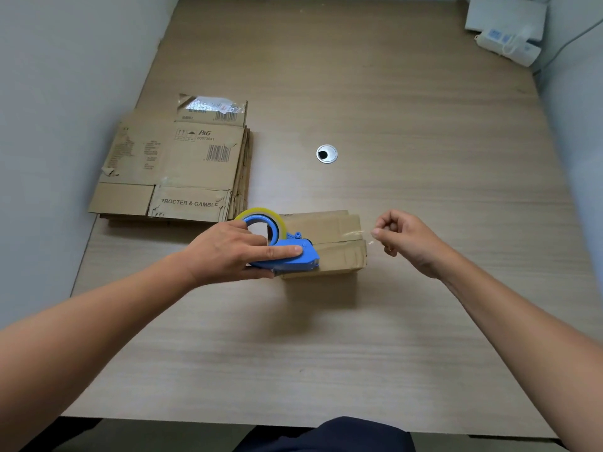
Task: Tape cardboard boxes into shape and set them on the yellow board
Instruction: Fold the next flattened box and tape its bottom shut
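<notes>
Head view: over the near part of the surface [293,353], the left hand [235,252] grips the blue tape dispenser [284,256] and rests it on the small box [332,256]. The right hand [404,239], fingers curled, pinches the end of the clear tape [354,233] just past the box edge, probably to keep the strip tight over the flaps. Farther left lies a stack of flat cardboard [176,164]. No yellow board is in sight.
</notes>
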The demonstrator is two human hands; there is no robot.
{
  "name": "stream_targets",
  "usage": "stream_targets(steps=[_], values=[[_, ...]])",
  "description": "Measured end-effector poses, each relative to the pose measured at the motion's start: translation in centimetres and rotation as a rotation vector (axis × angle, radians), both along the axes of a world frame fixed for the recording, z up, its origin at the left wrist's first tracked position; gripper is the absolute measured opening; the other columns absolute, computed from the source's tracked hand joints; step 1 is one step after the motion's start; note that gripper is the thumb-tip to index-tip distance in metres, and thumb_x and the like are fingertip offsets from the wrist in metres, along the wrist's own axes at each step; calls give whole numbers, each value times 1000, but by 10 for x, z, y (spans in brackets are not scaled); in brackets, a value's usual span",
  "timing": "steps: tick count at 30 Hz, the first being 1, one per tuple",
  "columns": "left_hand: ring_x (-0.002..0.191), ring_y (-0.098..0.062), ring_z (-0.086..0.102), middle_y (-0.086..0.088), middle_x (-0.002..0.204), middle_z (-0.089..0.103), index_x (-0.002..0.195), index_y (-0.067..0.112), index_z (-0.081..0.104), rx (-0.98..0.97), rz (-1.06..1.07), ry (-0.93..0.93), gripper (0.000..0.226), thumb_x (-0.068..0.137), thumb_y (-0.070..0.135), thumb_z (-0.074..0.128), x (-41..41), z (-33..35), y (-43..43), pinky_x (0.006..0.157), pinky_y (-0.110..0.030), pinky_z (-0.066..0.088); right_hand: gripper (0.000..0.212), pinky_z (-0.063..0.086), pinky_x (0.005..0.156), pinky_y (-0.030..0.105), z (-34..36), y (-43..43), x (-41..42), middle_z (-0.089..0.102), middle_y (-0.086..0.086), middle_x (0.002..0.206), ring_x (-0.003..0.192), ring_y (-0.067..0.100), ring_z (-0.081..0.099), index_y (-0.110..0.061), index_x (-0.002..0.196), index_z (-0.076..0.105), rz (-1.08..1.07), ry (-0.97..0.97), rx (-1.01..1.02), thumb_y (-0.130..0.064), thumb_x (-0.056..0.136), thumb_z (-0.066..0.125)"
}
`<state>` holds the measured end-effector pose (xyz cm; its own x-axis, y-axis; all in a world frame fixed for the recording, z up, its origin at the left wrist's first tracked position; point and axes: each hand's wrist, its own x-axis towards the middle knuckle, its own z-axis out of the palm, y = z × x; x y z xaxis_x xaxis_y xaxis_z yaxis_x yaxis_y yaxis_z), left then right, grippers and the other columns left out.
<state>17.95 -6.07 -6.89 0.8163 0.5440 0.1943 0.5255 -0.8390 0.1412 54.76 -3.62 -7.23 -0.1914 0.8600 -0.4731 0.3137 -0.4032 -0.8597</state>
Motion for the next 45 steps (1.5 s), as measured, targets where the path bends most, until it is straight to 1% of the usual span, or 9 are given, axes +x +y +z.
stream_targets(steps=[11, 16, 24, 29, 34, 37, 39, 42, 45], values=[[59, -24, 40, 4, 73, 50, 155, 35, 36, 11, -11, 8, 63, 99, 45, 63, 3, 0, 0, 59, -38, 47, 17, 39, 49, 27, -17, -7, 1, 40, 5, 62, 50, 13, 38, -7, 85, 54, -125, 130, -68, 5, 97, 58], [58, -24, 40, 4, 73, 50, 156, 36, 33, 22, -4, 23, 62, 101, 47, 58, 3, 0, 0, 58, -37, 46, 17, 36, 49, 27, -26, -7, -2, 36, 4, 62, 50, 12, 36, -7, 85, 52, -141, 156, -120, 2, 98, 57], [58, -25, 40, 4, 73, 51, 155, 36, 35, 4, 9, 21, 59, 102, 49, 57, 4, 0, 2, 58, -36, 46, 7, 39, 50, 23, -49, -14, -7, 51, 6, 76, 61, 15, 41, -10, 94, 53, -175, 352, -264, -9, 100, 57], [58, -24, 39, 5, 73, 51, 157, 37, 32, 2, 14, 17, 65, 100, 47, 61, 5, 1, 2, 59, -35, 43, 7, 46, 53, 27, -47, -17, -9, 59, 6, 77, 61, 14, 57, -10, 101, 50, -204, 280, -199, -10, 101, 57], [58, -25, 39, 5, 74, 53, 156, 38, 31, 14, 20, 7, 65, 99, 48, 59, 7, 2, 3, 59, -32, 41, 3, 43, 51, 25, -51, -26, -29, 51, 4, 89, 64, 13, 51, -15, 109, 43, -233, 140, -170, -18, 109, 42], [57, -24, 40, 5, 73, 53, 154, 36, 34, 19, 27, 1, 62, 98, 49, 57, 8, 2, 2, 58, -32, 41, 14, 43, 53, 25, -56, -29, -36, 50, 4, 96, 68, 14, 49, -18, 115, 35, -255, 69, -172, -31, 109, 40], [57, -24, 40, 5, 72, 52, 154, 36, 34, 18, 32, -2, 62, 98, 50, 56, 8, 2, 2, 58, -31, 41, 28, 44, 57, 28, -60, -31, -33, 50, 4, 94, 67, 14, 49, -17, 117, 33, -275, 13, -183, -40, 106, 45], [57, -23, 39, 6, 72, 52, 154, 37, 33, 21, 40, 6, 62, 98, 51, 54, 8, 2, 1, 59, -30, 38, 45, 47, 56, 30, -73, -34, -27, 48, 1, 93, 70, 16, 50, -16, 115, 31, -295, -81, -178, -53, 100, 52], [57, -24, 40, 6, 72, 52, 154, 37, 35, 3, 48, 11, 60, 98, 51, 53, 8, 3, 1, 58, -31, 40, 57, 45, 69, 34, -88, -35, -25, 47, 0, 92, 77, 16, 49, -16, 115, 32, -309, -184, -129, -63, 93, 54]])
